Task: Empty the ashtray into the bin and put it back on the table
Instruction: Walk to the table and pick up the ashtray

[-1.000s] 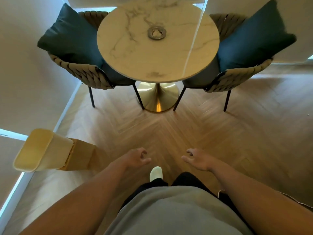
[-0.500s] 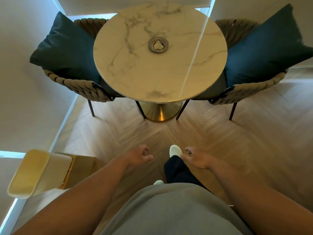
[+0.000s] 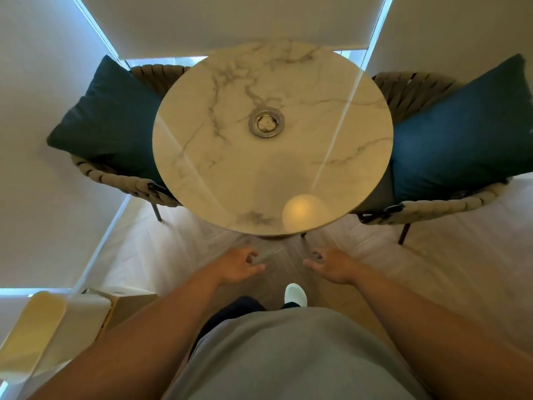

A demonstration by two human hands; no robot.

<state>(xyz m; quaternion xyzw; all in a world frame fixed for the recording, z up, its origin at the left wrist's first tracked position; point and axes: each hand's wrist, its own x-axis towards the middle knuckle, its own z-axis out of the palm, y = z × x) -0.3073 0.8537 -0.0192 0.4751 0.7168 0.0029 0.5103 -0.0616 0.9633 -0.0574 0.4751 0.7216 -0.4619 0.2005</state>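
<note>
Nearest, the 2 hands hang over the floor just short of the table (image 3: pixel 202 180), both empty: the left hand (image 3: pixel 238 265) and right hand (image 3: pixel 331 267) have fingers loosely spread. The bin (image 3: pixel 31 330) stands low at the near left. The ashtray (image 3: pixel 266 123), still full, sits mid-table, well out of reach. Best to close in, grip its rim and lift it level. Against 0.5 s ago, the table has drawn nearer, the hands unchanged.
</note>
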